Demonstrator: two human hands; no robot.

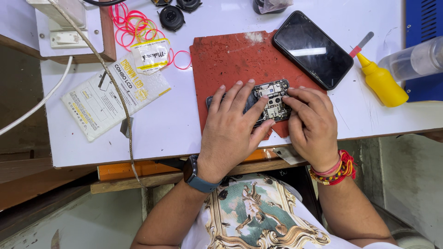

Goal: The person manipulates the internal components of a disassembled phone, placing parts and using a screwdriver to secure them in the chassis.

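An opened phone, circuit boards exposed, is pinned flat on a red mat near the white table's front edge, steadied by the left hand and pressed at its right end by the right hand, both hands close together. Well to the right, a yellow squeeze bottle lies on its side, contents hidden, beside a clear plastic bottle whose contents cannot be told; a black phone lies face up at the mat's far corner.
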